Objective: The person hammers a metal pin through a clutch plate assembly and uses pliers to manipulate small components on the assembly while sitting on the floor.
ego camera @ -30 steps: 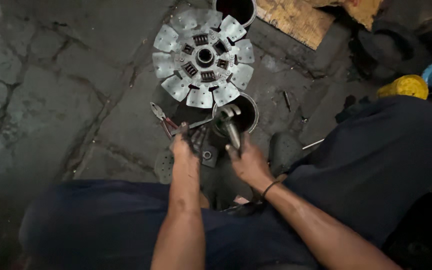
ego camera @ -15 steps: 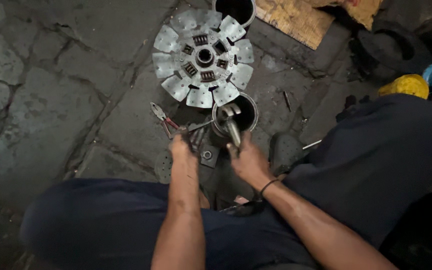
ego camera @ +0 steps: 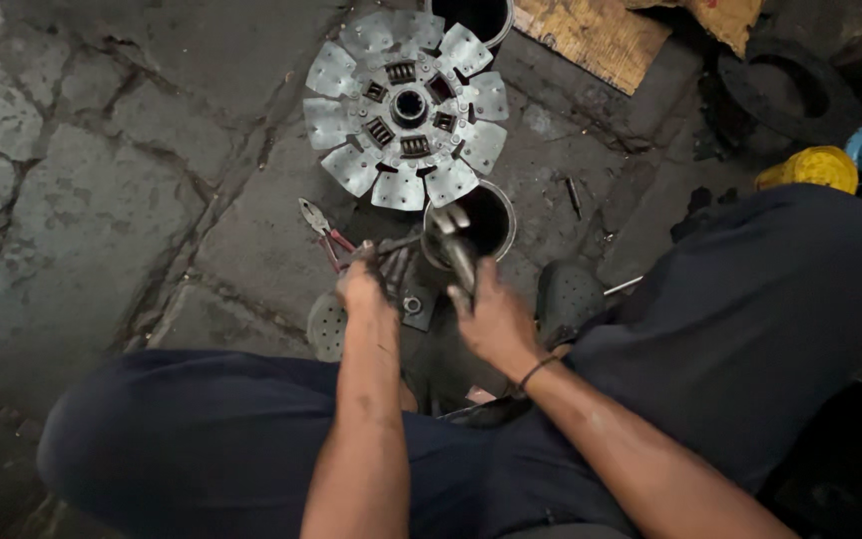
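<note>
grey metal tool (ego camera: pixel 458 252), upright, in right-hand grip

Your right hand (ego camera: pixel 491 317) now sits a little lower and nearer your knees than a second ago, and the metal tool (ego camera: pixel 456 248) in its grip leans more steeply over the dark round can (ego camera: pixel 494 222). Your left hand (ego camera: pixel 363 284) edges slightly closer to the red-handled pliers (ego camera: pixel 323 235).

A silver-grey clutch disc (ego camera: pixel 407 108) with a ring of paddle-shaped pads lies on the cracked grey stone floor (ego camera: pixel 72 180), beside red-handled pliers (ego camera: pixel 324 238), a yellow cap (ego camera: pixel 810 168), a tan wooden board (ego camera: pixel 591 35) and dark navy trousers (ego camera: pixel 202 439).
</note>
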